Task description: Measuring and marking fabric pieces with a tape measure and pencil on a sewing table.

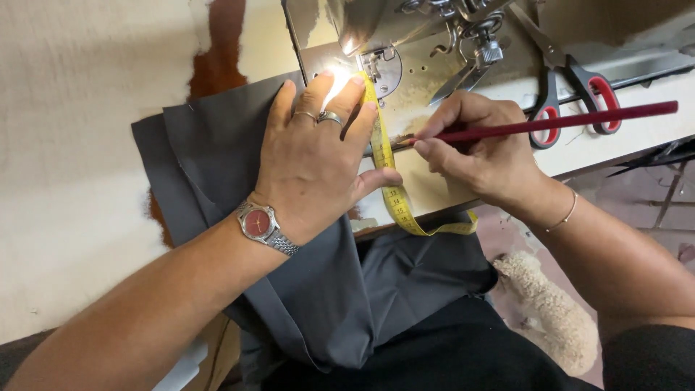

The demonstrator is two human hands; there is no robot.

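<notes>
I see left hand point(315, 156) flat, pinning limp, slippery grey fabric point(217, 166) and yellow tape measure point(384, 145) | right hand point(481, 148) at 3 o'clock pinching red pencil point(550, 124) | press the fabric flat, never pinch.

— What colours are showing on the bench right now?

— The fabric point(217, 145) under the left hand point(311, 159) is looking plain dark grey, no pattern at all. The tape measure point(394, 195) is glowing bright yellow with black markings.

— And the right hand point(478, 156)?

— It's gripping a deep red pencil point(565, 122). The scissors point(572, 94) behind it are showing black handles with red inner rings.

— The wrist?

— The watch point(258, 223) is flashing a red dial on a silver band (two silver rings point(322, 116) too). The tabletop point(72, 145) is reading cream with a brown patch, and the sewing machine point(420, 51) is shining pale metal.
</notes>
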